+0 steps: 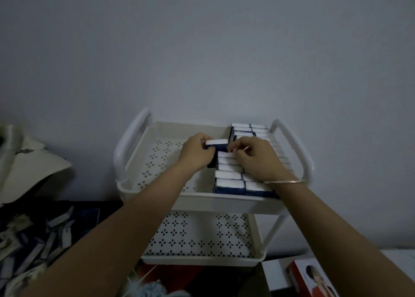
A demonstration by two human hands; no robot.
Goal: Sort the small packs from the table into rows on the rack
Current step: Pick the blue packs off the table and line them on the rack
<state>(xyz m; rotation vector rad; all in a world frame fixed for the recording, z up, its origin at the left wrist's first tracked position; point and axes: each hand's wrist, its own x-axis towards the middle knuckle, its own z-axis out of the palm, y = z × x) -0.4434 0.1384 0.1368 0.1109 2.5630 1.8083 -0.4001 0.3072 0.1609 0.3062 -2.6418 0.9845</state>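
Directly ahead, two bare hands work close together over the top tray of a white rack. The left hand grips a small blue pack with a white top, holding it upright just left of the rows of packs that fill the tray's right side. The right hand rests curled on those rows; whether it pinches one is unclear. A thin bracelet circles its wrist. Loose packs lie heaped on the dark table at lower left. The rack's lower shelf sits beneath.

White rack, diamond-perforated; blue-and-white packs
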